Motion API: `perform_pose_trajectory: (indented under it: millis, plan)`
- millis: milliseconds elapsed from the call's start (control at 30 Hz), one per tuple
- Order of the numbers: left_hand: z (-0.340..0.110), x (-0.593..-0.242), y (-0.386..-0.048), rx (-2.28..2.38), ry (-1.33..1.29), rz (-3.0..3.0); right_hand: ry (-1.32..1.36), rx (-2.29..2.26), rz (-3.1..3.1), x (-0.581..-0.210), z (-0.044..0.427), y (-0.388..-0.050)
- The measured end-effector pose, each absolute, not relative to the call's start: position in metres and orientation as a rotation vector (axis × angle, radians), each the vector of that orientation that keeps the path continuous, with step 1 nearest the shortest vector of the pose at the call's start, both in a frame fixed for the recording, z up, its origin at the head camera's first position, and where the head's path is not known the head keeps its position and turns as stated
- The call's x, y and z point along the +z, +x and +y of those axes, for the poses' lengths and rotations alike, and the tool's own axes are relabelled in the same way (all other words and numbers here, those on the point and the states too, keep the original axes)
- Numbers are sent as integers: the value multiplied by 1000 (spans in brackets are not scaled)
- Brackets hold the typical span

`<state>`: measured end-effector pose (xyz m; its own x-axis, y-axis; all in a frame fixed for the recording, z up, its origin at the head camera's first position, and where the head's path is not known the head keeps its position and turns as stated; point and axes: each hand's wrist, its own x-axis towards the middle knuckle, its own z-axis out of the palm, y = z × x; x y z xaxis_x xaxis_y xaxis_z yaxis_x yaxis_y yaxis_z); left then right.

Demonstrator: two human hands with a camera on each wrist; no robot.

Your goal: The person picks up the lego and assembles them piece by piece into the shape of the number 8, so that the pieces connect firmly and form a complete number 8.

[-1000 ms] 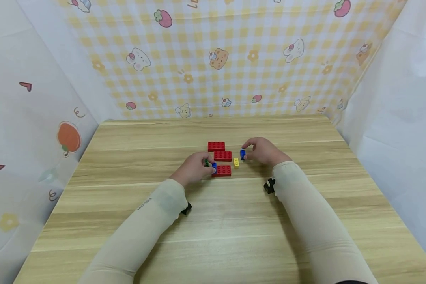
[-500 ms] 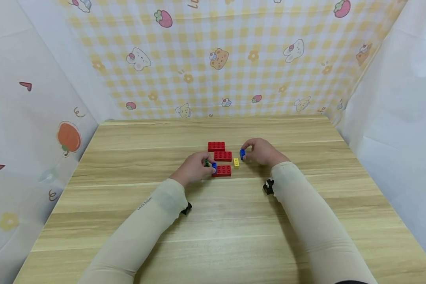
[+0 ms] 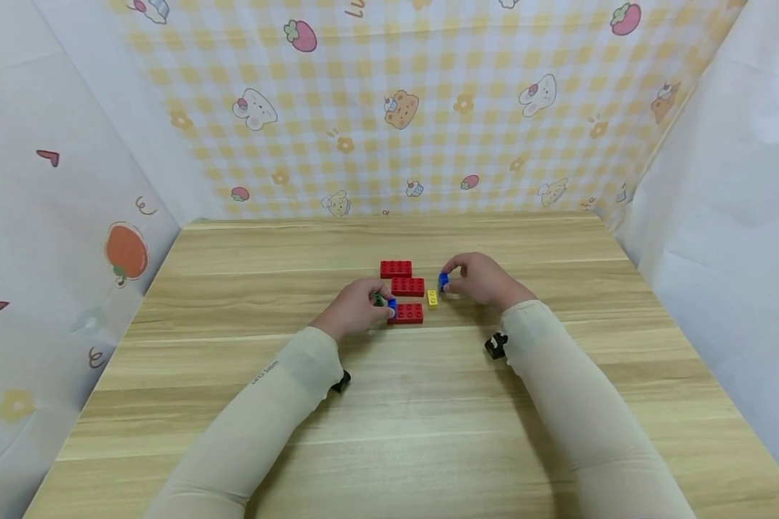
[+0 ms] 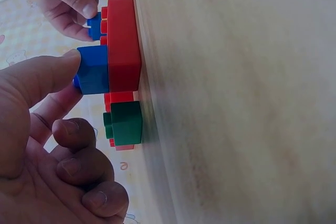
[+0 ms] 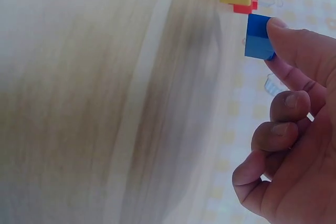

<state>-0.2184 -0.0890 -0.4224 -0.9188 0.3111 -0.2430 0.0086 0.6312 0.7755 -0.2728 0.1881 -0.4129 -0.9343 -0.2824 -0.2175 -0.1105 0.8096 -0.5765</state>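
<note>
My left hand pinches a small blue brick between thumb and index finger. That brick sits on the left end of the nearest red brick, studs facing up. The left hand's other fingers are curled beside a green brick, which the head view shows only in part. Farther right, my right hand holds a second blue brick by thumb and index finger. In the right wrist view this brick appears raised off the table, with the remaining fingers loosely curled.
Two more red bricks, a middle one and a far one, lie behind the nearest. A small yellow brick stands between the hands. The wooden table meets a checked cloth at its back edge.
The right hand has tilted its blue brick slightly, and its wrist has shifted a little. The left hand and the brick it pinches keep their place.
</note>
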Motion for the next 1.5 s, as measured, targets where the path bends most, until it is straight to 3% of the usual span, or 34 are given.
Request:
perform_pose_trajectory:
  millis: [500,1500]
  plan:
    - [-89,-421,-218,1161,261,2514,-407,-876,2674,-400,169,-249]
    - [-90,-424,-220,1166,262,2496,-547,-875,2651,-417,154,-237]
